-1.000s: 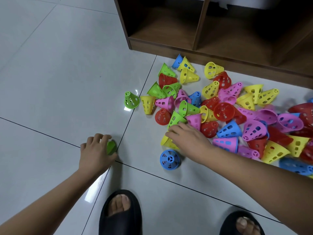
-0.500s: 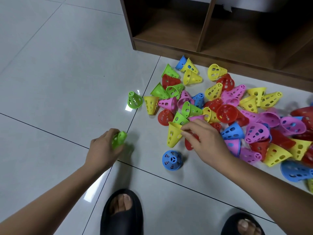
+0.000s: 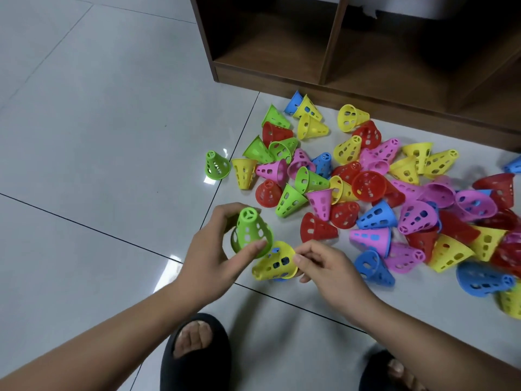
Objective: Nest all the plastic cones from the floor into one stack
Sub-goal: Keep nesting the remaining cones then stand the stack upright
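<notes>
My left hand (image 3: 208,255) holds a green perforated cone (image 3: 249,231) upright above the floor, thumb across its wide rim. Just right of it my right hand (image 3: 329,266) pinches the rim of a yellow cone (image 3: 275,262), tilted on its side and touching the green one. A blue cone shows through the yellow cone's holes, mostly hidden behind it. A heap of several loose cones (image 3: 375,190) in red, pink, yellow, green and blue is spread on the tiles beyond my hands and to the right.
A dark wooden shelf unit (image 3: 324,71) stands on the floor just behind the heap. One green cone (image 3: 215,166) sits apart at the heap's left. My two feet in black slippers (image 3: 194,354) are at the bottom. Bare grey tiles (image 3: 98,122) lie to the left.
My left hand lifted the green cone off the floor and brought it right. My right hand picked the yellow cone from the heap's edge and carried it towards the green one.
</notes>
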Motion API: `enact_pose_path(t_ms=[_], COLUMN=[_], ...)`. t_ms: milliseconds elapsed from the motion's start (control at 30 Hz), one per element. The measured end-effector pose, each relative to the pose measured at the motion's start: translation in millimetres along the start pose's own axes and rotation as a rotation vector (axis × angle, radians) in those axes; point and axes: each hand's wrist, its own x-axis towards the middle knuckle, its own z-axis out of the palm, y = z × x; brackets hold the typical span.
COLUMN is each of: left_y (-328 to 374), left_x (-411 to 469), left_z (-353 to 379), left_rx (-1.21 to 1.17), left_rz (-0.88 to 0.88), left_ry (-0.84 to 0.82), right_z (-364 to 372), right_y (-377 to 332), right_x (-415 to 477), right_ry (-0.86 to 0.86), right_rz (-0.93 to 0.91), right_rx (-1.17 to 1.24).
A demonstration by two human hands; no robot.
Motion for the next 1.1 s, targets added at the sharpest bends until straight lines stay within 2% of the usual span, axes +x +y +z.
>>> enact_pose_path(t_ms=[167,267,333,433,500,667,833,1000,1100], left_y=[-11.3,-27.7,-42.6,-66.9,-76.8,-81.7,-80.9,-69.9,-59.5], left_x=[-12.1,-17.2,-18.6,-18.2,-17.2,-8.8,9.2,22.3,43.7], left_z=[24.4,37.0,45.7,55.0,57.7,62.2,68.6,53.7,38.8], left_rx=[0.107,0.224,0.262,0.324,0.349,0.367,0.364,0.326,0.352], left_rz=[0.096,0.105,0.108,0.152,0.179,0.211,0.17,0.226,0.303], left_ry=[-0.197,-0.321,-0.387,-0.466,-0.503,-0.495,-0.481,-0.603,-0.528], right_z=[1.5,-7.2,-16.2,-29.4,-36.2,-43.1,-43.5,-48.0,-49.2], right_y=[16.0,24.2,23.0,13.1,9.2,26.7,32.4,38.0,43.6], right_x=[8.0,10.7,8.9,6.4,10.7,24.7,33.6,43.3,43.6], right_ry=[0.0,0.028,0.099,0.234,0.259,0.148,0.175,0.099,0.092], right_rz=[0.197,0.185,0.011,-0.416,-0.525,-0.38,-0.428,-0.387,-0.379], right_rx=[0.055,-0.086,-0.325,-0.679,-0.857,-1.107,-1.207,-1.316,-1.337])
